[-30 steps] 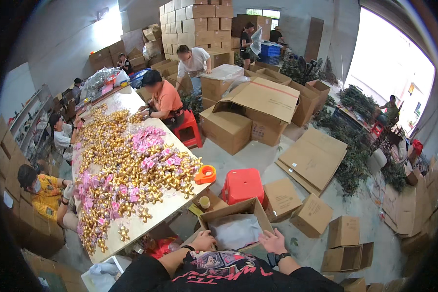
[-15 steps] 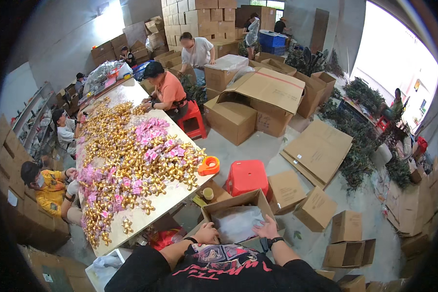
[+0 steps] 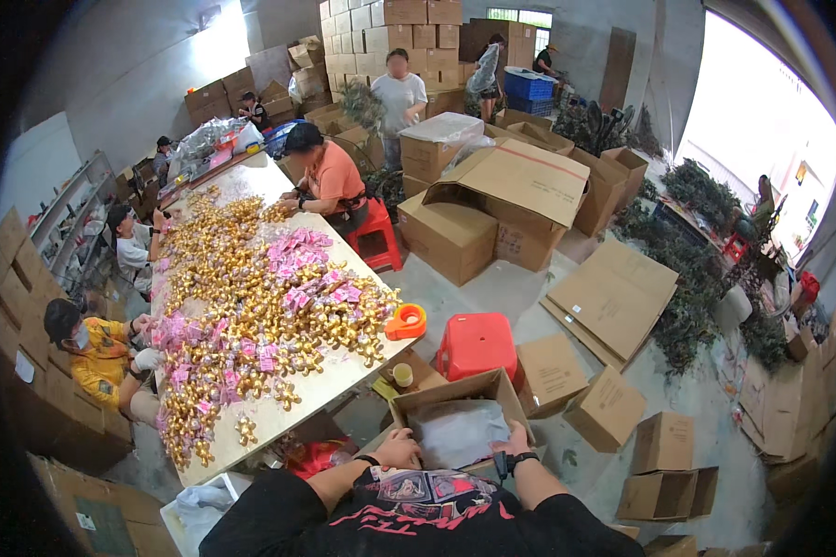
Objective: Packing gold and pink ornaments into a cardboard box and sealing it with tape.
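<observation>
An open cardboard box [image 3: 509, 397] is in front of my body, with a whitish, translucent plastic bag or sheet [image 3: 460, 430] inside it. My left hand [image 3: 400, 449] rests at the box's near left corner, fingers curled over its edge. At the near right side, my right hand [image 3: 515, 440] grips the box wall, with the thumb toward the plastic. Parts of the fingers are hidden against the box. What lies beneath the plastic cannot be seen.
Left stands a table [image 3: 225, 449] heaped with gold trinkets [image 3: 241, 269] and pink packets [image 3: 297, 249]; an orange tape dispenser [image 3: 406, 322] sits on its edge. A red stool [image 3: 478, 342] and cardboard boxes [image 3: 604, 408] stand beyond my box. Several people work around the table.
My right hand, earlier spread open above the box's right side, has come in against the wall. The plastic lies flatter. A person in white at the back has straightened up, holding greenery.
</observation>
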`<state>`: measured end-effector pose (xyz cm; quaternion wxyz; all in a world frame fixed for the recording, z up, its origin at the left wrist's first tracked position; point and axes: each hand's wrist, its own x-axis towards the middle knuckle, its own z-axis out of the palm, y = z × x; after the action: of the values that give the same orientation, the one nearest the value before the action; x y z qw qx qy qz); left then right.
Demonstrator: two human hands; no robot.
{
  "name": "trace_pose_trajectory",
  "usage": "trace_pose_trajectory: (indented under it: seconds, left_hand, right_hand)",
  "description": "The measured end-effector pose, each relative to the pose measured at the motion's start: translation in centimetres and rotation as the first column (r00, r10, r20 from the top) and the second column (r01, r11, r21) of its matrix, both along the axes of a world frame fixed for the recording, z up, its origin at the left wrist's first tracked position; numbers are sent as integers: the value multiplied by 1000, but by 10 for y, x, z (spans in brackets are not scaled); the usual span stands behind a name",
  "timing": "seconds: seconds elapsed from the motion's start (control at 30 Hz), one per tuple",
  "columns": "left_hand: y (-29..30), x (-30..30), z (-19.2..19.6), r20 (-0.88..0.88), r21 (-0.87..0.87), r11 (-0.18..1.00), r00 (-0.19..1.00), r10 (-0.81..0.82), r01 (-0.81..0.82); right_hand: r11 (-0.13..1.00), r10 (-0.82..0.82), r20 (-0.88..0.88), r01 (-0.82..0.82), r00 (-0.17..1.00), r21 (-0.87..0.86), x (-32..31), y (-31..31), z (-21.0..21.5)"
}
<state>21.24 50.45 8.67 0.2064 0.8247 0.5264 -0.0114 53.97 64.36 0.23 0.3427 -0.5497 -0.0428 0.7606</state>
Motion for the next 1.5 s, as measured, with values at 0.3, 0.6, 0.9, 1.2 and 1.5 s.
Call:
trace_pose_trajectory:
  seconds: [0.3,0.6,0.9,1.2,1.5]
  left_hand:
    - [-4,-2,-1,3,-11,1000,1000,21,-21]
    - [-1,2,7,-20,-55,998,1000,13,-14]
    - [-18,9,7,-100,-105,994,995,-3,-8]
    - [-41,11,19,-65,-49,999,998,-27,24]
    - [-34,-4,20,75,22,993,990,-117,116]
  right_hand:
    - [991,39,-169,-60,985,-121,53,-16,35]
    - [978,191,-173,-173,966,114,40,-4,38]
    - [958,264,149,-240,953,-159,19,1,-22]
    - [922,375,191,-343,907,-179,11,-21,-49]
    - [723,576,394,-672,716,163,-68,-64,25]
